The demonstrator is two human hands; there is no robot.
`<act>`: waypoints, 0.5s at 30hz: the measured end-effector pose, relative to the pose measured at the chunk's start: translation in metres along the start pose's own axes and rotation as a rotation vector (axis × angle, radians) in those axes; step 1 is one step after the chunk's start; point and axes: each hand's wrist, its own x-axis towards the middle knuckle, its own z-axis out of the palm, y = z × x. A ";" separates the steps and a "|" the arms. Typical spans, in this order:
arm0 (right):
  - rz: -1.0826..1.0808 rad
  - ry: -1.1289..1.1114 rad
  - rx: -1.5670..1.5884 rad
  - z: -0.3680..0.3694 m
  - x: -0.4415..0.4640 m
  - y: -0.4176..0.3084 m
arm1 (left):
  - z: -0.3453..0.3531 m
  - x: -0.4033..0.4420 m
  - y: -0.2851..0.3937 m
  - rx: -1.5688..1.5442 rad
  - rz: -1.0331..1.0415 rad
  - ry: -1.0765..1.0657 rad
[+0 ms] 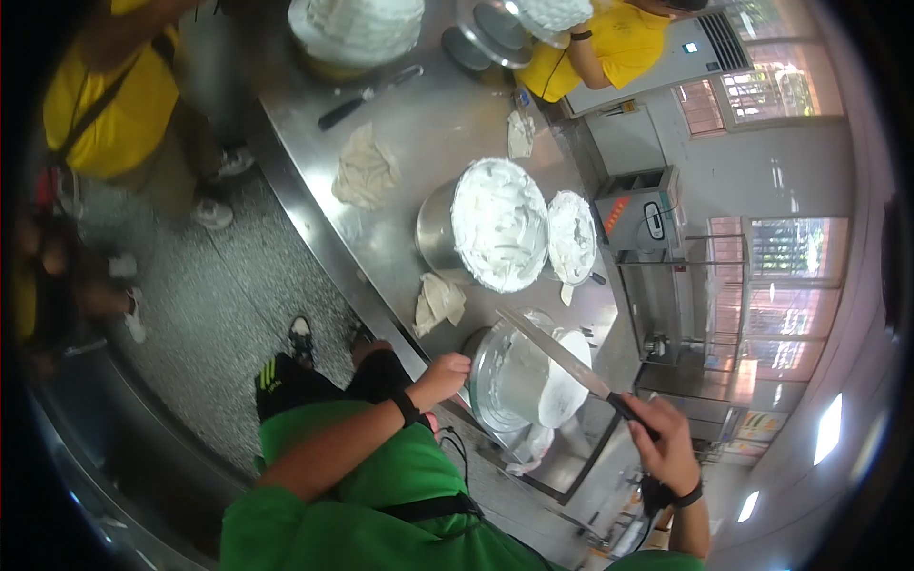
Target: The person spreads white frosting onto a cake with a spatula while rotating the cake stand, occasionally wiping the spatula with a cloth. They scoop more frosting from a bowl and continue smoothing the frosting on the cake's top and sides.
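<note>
A white-coated cake (547, 376) stands on a round turntable (487, 385) at the steel table's near end. My left hand (441, 379) has its fingers closed at the turntable's rim. In my right hand (664, 443) is the black handle of a long spatula (562, 357), whose metal blade reaches over the cake's top edge. Whether the blade touches the cake, I cannot tell. Beside the turntable lies a crumpled beige cloth (439, 303). Farther along is a metal bowl (436, 228) full of white cream (500, 225), with a smaller cream-covered round (572, 236) beside it.
Another cloth (365, 168) and a spatula (369, 97) lie on the steel table (314, 171). A second cream bowl (357, 33) stands at the far end. People in yellow shirts are at the upper left (114, 105) and top (624, 43). Cables hang near the table's edge.
</note>
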 end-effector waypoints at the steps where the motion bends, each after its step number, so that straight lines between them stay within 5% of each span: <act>1: 0.005 0.066 0.068 0.017 -0.007 0.000 | -0.009 0.002 -0.006 0.091 0.054 -0.008; 5: 0.033 0.435 0.376 0.124 -0.009 -0.008 | -0.032 -0.023 0.034 0.026 -0.186 -0.104; 9: 0.028 0.656 0.353 0.238 0.042 -0.024 | -0.045 -0.039 0.063 0.103 -0.253 -0.075; 15: 0.129 0.676 0.390 0.351 0.103 -0.025 | -0.071 -0.076 0.090 0.218 -0.348 0.051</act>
